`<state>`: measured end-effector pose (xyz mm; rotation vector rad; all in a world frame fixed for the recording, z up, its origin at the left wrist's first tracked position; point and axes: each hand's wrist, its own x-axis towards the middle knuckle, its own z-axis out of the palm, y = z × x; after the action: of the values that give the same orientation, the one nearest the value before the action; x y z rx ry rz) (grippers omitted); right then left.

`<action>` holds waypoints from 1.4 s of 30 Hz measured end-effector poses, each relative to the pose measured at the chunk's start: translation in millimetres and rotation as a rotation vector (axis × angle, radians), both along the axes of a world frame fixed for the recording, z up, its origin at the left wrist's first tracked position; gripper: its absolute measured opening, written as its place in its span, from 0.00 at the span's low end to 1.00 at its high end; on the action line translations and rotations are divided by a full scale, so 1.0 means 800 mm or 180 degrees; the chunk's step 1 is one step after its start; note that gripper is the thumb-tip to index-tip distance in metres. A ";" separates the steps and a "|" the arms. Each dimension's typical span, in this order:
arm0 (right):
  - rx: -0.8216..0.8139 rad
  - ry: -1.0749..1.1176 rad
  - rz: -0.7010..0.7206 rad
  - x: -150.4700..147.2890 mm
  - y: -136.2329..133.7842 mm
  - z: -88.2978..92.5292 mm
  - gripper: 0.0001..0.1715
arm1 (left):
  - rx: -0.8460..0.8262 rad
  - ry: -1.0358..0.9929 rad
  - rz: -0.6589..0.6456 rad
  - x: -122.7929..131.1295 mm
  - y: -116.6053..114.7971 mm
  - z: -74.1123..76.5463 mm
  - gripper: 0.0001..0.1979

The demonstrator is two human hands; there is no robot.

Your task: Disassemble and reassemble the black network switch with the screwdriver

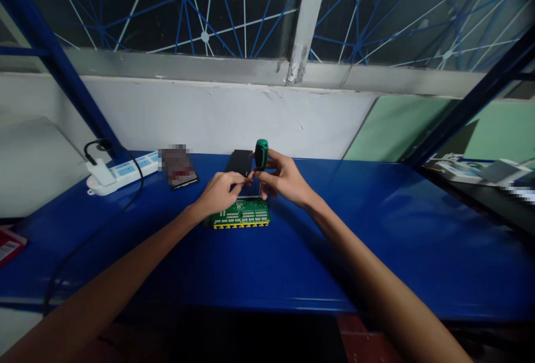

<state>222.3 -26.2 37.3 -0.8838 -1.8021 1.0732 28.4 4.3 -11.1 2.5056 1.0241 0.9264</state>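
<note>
A screwdriver (261, 154) with a green and black handle stands upright in my right hand (286, 178), whose fingers are closed around it below the handle. My left hand (219, 191) is beside it, thumb and fingers pinched together close to the screwdriver's shaft; whatever they hold is too small to make out. Just below both hands lies a green circuit board (246, 209) with a row of yellow ports along its front edge. Behind my fingers a flat black object (240, 161) lies on the table, partly covered by my left hand.
The blue table (334, 240) runs along a white wall. A white power strip (125, 172) with a plugged-in adapter and black cable is at left, next to a blurred dark flat item (179, 168). A red box (10, 245) sits at the left edge; papers (453, 169) lie at right.
</note>
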 end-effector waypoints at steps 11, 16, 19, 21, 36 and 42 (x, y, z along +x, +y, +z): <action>0.0024 0.0006 0.0062 0.002 -0.001 0.003 0.18 | 0.0067 0.0876 0.1445 -0.025 0.027 -0.017 0.23; 0.0035 -0.0025 0.0046 0.004 0.000 0.003 0.17 | 0.0002 0.0762 0.1283 -0.021 0.026 -0.019 0.22; 0.0013 -0.0017 0.0045 0.005 0.001 0.004 0.17 | 0.0033 0.0742 0.1269 -0.019 0.023 -0.017 0.21; -0.0030 -0.0009 0.0051 0.004 0.000 0.005 0.18 | 0.0153 0.0708 0.1363 -0.017 0.019 -0.012 0.21; -0.0097 0.0011 0.0106 0.005 -0.001 0.005 0.15 | -0.0741 -0.0638 -0.0578 0.022 -0.021 0.002 0.11; -0.0076 -0.0047 0.0136 0.001 -0.003 0.005 0.11 | -0.0566 -0.0681 -0.0410 0.023 -0.016 -0.008 0.08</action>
<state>223.4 -28.6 41.0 -0.8729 -1.8312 1.1202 46.5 -8.2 -17.1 2.2415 0.8291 0.9925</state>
